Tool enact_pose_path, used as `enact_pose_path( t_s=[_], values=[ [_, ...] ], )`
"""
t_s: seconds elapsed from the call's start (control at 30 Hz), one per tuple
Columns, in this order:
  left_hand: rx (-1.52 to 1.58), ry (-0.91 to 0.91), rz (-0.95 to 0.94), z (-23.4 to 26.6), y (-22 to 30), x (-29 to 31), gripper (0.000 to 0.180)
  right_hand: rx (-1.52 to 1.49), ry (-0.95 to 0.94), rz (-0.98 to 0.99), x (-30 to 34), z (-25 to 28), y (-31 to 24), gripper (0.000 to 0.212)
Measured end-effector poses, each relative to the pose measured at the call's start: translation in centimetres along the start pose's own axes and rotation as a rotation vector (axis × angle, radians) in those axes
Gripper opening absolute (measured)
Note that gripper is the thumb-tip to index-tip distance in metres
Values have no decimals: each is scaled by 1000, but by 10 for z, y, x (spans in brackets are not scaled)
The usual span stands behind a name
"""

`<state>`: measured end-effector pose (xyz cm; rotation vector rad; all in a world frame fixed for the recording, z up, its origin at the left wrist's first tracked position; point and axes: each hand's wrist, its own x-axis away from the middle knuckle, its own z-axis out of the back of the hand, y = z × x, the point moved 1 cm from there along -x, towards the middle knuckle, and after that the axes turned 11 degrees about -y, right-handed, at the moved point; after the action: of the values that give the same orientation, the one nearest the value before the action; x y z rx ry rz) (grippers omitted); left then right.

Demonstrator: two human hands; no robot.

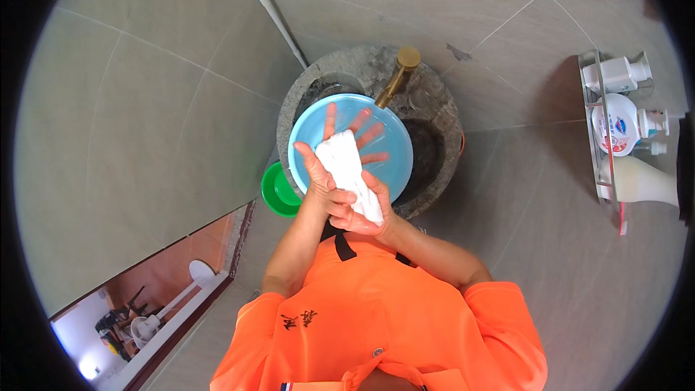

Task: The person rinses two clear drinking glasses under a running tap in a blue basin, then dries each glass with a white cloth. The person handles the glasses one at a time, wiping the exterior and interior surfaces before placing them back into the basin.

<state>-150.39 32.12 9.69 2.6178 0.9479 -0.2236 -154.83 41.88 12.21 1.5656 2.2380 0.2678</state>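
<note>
A folded white cloth point(346, 166) is pressed between my two hands over a light blue basin point(394, 166). My left hand point(318, 177) lies under the cloth, its fingers spread out past the cloth's far end and its thumb along the left edge. My right hand point(362, 211) is closed over the cloth's near end, its fingers wrapping toward my left wrist. The basin sits in a round grey stone sink point(441, 119) under a brass tap point(397, 76).
A green bowl point(279, 192) sits at the sink's left edge. A wire rack point(599, 137) on the tiled wall to the right holds white bottles. A white pipe point(269, 9) runs up the wall behind the sink. An open doorway point(156, 304) shows at lower left.
</note>
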Motion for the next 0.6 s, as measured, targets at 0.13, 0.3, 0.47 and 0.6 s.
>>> enact_pose_path(
  t_s=[0.13, 0.3, 0.47, 0.6],
  values=[
    [-101, 169, 95, 10, 24, -3, 44, 152, 372, 89, -5, -10, 0, 45],
    [-450, 510, 352, 26, 38, -6, 14, 149, 378, -36, 2, 32, -40, 30],
    [-926, 537, 526, 49, 25, 1, 19, 775, 736, -162, 3, 43, -57, 27],
    [-1265, 481, 590, 77, 5, 6, 24, 1343, 865, -280, 9, 67, -73, 29]
  ],
)
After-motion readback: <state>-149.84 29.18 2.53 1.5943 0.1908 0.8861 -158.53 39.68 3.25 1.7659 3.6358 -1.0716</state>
